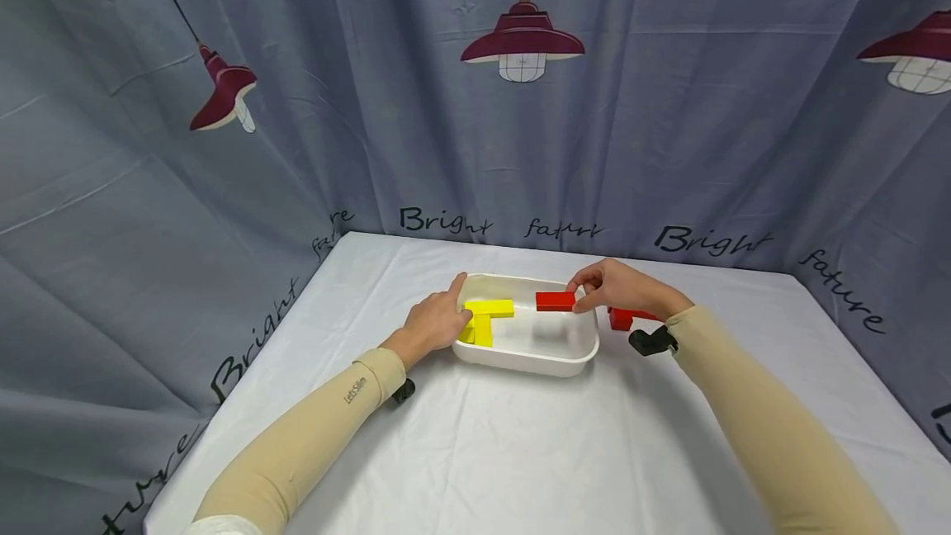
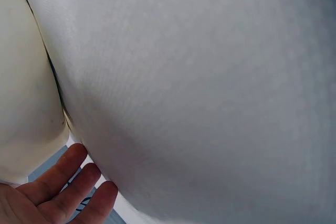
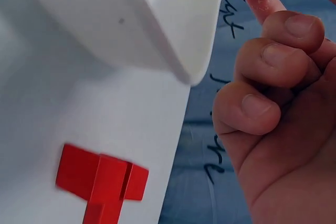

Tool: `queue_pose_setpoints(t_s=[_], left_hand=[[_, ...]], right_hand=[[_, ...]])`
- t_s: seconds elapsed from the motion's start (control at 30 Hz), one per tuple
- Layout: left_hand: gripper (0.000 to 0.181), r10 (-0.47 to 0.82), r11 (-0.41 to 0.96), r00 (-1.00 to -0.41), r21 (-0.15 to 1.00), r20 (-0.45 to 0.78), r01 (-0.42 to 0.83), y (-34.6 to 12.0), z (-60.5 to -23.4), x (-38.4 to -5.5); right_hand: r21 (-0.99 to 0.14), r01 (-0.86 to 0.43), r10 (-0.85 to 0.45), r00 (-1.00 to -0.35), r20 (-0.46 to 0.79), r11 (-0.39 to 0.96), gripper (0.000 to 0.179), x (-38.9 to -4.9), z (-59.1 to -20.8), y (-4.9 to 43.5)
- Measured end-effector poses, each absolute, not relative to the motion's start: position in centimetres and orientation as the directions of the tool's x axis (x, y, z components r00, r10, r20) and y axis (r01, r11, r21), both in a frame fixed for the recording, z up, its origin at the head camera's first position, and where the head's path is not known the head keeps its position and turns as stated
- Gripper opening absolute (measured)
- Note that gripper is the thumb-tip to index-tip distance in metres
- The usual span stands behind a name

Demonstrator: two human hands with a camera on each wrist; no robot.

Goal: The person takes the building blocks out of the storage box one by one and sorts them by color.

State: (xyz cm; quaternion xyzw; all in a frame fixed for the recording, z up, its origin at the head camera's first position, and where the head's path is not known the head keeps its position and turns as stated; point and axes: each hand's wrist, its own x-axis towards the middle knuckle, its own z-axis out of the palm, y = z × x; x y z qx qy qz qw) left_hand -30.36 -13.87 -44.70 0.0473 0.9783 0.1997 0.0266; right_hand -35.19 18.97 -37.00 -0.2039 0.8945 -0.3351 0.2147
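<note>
A white rectangular tub (image 1: 520, 360) stands on the table, with several yellow blocks (image 1: 483, 329) inside at its left end. My left hand (image 1: 433, 322) holds the tub's left rim, its index finger lying along the corner. In the left wrist view, three fingers (image 2: 94, 177) extend beside the tub's outer wall (image 2: 31, 93). My right hand (image 1: 611, 286) pinches a red block (image 1: 554, 301) between thumb and index finger, above the right part of the tub. Its other fingers (image 3: 262, 106) are curled in. More red blocks (image 3: 105, 177) lie on the table right of the tub.
A white cloth covers the table (image 1: 475, 444). Behind and at both sides hangs a grey-blue curtain (image 1: 416, 106) with printed lamps and lettering. A black wrist camera (image 1: 652, 342) sits under the right wrist, close to the loose red blocks.
</note>
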Motion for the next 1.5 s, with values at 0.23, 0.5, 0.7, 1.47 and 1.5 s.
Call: queue_pose_setpoints(t_s=[0.23,0.5,0.7,1.47,1.5], left_hand=[[0.074,0.091,0.920,-0.995,0.386,-0.036,0.070,-13.9,-44.9,-30.4],[0.074,0.092,0.919,-0.995,0.389,-0.040,0.070,-13.9,-44.7,-30.3],[0.073,0.098,0.914,-0.995,0.398,-0.026,0.080,-14.0,-44.6,-30.3],[0.073,0.083,0.912,-0.995,0.406,-0.048,0.056,-13.8,-44.5,-30.0],[0.073,0.084,0.912,-0.995,0.406,-0.046,0.058,-13.8,-44.5,-30.0]], right_hand=[[-0.672,-0.237,-0.485,-0.850,-0.206,0.702,0.036,-34.6,-37.2,21.3],[-0.676,-0.243,-0.448,-0.882,-0.144,0.695,0.036,-34.2,-37.8,24.0],[-0.655,-0.200,-0.376,-0.916,-0.138,0.729,0.044,-33.6,-38.2,25.8],[-0.650,-0.020,-0.247,-0.934,-0.259,0.760,0.056,-32.6,-43.4,31.4],[-0.649,-0.027,-0.249,-0.935,-0.254,0.761,0.056,-32.6,-43.5,31.4]])
